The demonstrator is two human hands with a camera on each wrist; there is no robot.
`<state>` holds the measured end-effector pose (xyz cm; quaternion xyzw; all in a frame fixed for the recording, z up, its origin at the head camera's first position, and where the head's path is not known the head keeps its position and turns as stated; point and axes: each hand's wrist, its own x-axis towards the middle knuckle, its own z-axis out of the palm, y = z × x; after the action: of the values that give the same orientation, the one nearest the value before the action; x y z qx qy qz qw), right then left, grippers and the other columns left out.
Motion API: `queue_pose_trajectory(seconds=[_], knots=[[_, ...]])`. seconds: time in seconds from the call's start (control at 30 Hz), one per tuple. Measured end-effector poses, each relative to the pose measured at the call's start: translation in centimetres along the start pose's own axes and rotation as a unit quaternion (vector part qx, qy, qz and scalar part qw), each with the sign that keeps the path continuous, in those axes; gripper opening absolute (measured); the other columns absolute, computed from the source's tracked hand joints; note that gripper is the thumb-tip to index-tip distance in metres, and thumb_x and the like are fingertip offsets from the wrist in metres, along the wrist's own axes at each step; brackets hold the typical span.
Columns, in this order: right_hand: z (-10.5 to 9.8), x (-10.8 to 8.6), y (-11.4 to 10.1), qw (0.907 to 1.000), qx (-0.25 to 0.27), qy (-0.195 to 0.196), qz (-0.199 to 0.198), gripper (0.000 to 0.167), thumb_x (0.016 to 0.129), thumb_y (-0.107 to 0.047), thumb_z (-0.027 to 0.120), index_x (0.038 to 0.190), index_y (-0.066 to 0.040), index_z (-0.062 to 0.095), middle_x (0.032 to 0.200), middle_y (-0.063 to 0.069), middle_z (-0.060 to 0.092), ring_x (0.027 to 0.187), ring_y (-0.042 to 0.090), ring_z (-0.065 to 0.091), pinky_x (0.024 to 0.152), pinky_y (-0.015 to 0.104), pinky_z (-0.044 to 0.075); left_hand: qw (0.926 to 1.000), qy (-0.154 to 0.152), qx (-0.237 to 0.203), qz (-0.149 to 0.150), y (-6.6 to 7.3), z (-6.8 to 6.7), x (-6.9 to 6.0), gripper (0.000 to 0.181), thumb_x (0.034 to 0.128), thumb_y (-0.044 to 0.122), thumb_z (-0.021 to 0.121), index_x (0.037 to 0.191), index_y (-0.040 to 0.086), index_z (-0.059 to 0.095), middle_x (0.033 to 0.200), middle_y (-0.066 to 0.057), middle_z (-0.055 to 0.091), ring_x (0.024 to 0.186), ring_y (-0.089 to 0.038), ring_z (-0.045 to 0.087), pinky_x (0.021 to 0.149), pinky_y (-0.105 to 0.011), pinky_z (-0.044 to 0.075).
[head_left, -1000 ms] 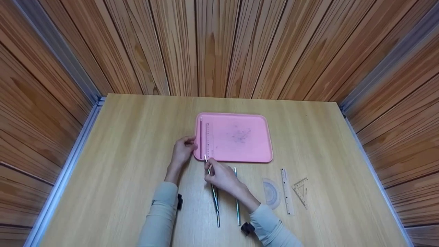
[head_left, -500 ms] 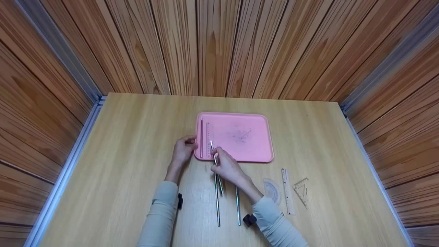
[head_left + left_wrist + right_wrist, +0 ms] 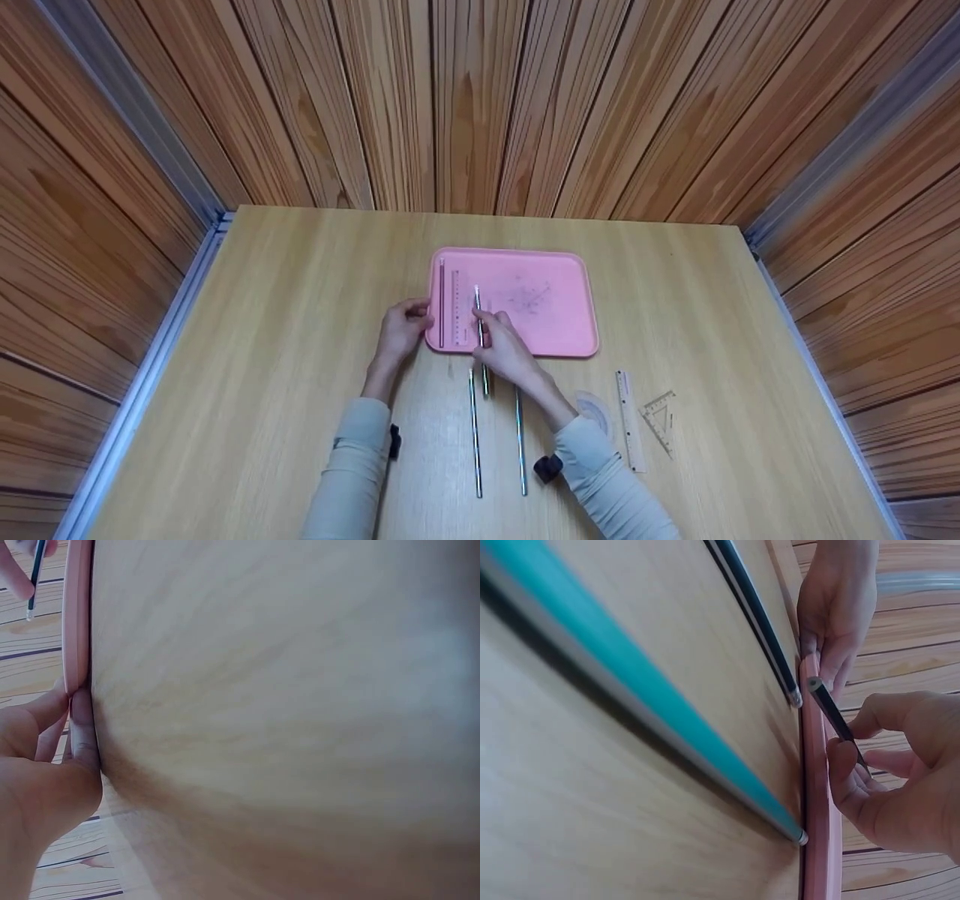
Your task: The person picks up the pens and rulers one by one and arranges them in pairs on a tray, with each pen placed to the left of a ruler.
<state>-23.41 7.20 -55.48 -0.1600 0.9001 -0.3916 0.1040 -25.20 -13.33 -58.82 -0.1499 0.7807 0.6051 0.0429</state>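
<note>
Pinching pencil [image 3: 835, 715], seemingly above near tray edge [image 3: 559, 353]

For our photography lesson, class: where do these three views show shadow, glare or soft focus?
Head view: fairly even light, a soft shadow beside the left hand; left wrist view: the table looks smeared, with a pale bluish sheen towards the right edge and a brownish shadow near the hand; right wrist view: the teal pencil softens towards the lens, a dark shadow along it.

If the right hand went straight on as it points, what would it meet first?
In the head view, likely the clear ruler in the pink tray; but the right hand, holding a pencil, might pass above: its height is unclear.
</note>
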Motion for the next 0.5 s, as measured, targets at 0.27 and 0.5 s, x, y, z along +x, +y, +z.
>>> queue_pose_trajectory(seconds=[0.27, 0.5], knots=[[-0.7, 1.4, 0.5, 0.9998, 0.002, 0.020, 0.003, 0.067, 0.084, 0.001, 0.062, 0.148, 0.001, 0.042, 0.108, 0.014, 0.051, 0.076, 0.013, 0.045, 0.062, 0.021, 0.039, 1.0000, 0.002, -0.005, 0.007, 0.0, 0.1, 0.0, 0.035, 0.0920, 0.003, 0.064, 0.127, 0.008, 0.066, 0.108, -0.009, 0.064, 0.099, -0.021, 0.058, 0.085, -0.031, 0.050], [-0.7, 2.7, 0.7, 0.9992, 0.008, 0.035, 0.018, 0.062, 0.085, 0.001, 0.060, 0.145, 0.005, 0.044, 0.108, 0.015, 0.050, 0.079, 0.015, 0.046, 0.063, 0.021, 0.040, 0.9995, 0.012, -0.002, 0.030, -0.1, 0.2, 0.0, 0.034, 0.0897, 0.000, 0.066, 0.124, 0.003, 0.067, 0.104, -0.012, 0.065, 0.094, -0.021, 0.059, 0.078, -0.026, 0.049]])
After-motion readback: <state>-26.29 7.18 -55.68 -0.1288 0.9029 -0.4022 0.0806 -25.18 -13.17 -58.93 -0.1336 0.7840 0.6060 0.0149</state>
